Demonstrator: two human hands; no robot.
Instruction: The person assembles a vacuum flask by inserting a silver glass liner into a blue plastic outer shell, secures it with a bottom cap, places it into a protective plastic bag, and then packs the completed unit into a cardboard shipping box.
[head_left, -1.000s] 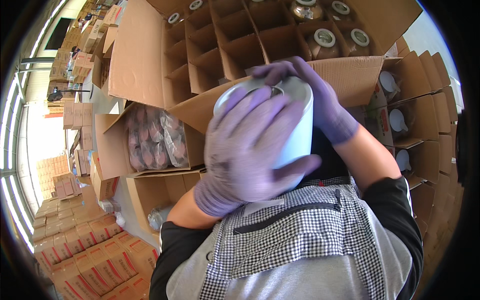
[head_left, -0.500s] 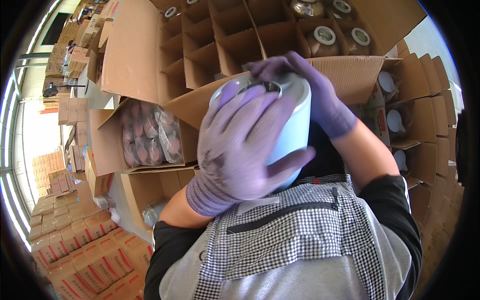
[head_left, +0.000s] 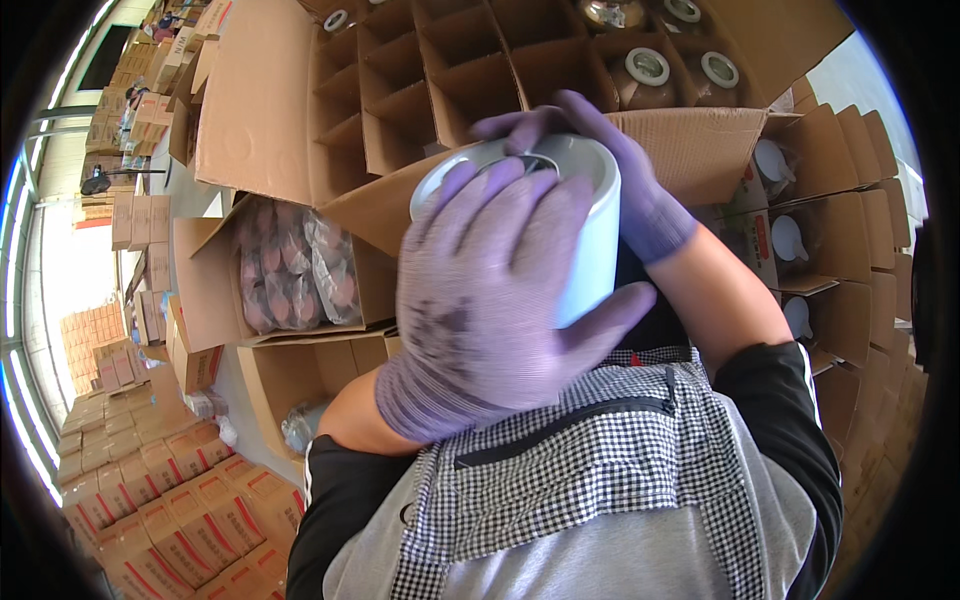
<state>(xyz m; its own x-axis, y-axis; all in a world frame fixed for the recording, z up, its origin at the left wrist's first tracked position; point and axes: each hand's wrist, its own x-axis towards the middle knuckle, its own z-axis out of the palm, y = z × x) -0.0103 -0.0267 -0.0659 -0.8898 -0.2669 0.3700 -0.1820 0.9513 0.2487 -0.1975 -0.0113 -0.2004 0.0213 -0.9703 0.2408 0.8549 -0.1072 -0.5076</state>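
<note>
Big carton: a divided carton [head_left: 690,145] lies open beyond the hands, its near flap between the cells and the work; glass jars [head_left: 640,92] with pale lids fill some cells at the right.
Left side: an open box [head_left: 208,300] of pink things in clear wrap [head_left: 285,265], another open box [head_left: 310,370] below it, and stacked cartons [head_left: 190,530] with red stripes.
Right side: a row of open cartons [head_left: 845,230] with pale, rounded pieces [head_left: 787,238] showing.
Container: a pale blue cylinder [head_left: 595,260] with a smooth side, grey rim and dark round ring on top; the ring is perhaps an opening, being half covered.
Place: between both hands, just in front of the checked apron [head_left: 575,450], top leaning toward the carton.
Left hand [head_left: 490,290]: spread flat over the near side, fingertips at the top, thumb sticking out.
Right hand [head_left: 615,165]: bent over the far rim; its palm is hidden, so I cannot tell whether it grips.
</note>
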